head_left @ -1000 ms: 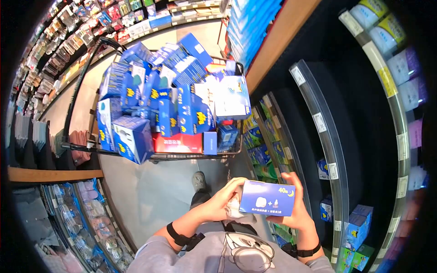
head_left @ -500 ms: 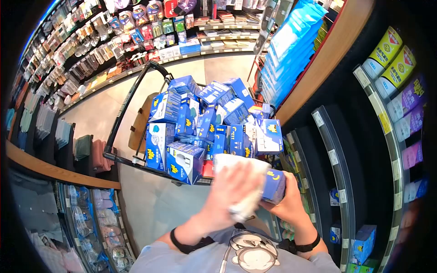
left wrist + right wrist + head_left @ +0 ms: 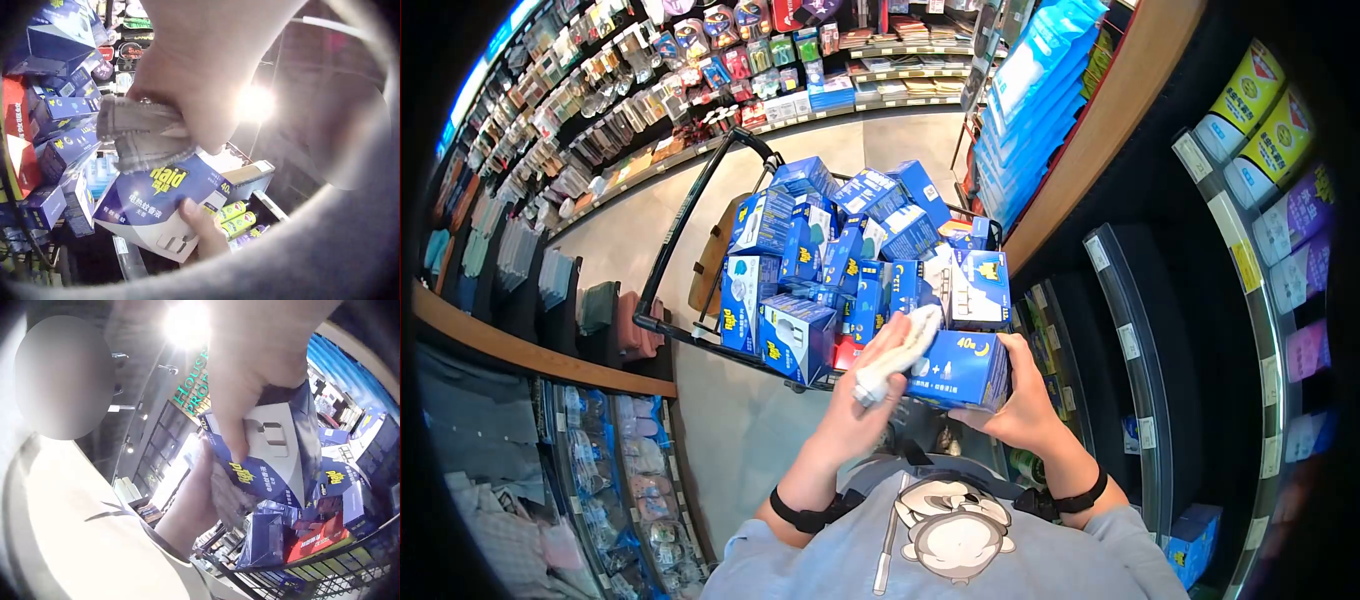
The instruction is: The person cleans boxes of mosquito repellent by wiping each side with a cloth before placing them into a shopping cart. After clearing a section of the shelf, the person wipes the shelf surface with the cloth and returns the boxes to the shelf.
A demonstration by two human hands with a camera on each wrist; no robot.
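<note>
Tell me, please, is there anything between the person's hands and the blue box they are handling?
Only the cloth: the left hand grips it and presses it against the blue box, so the cloth lies between that hand and the box. The right hand holds the box directly, nothing visible between.
</note>
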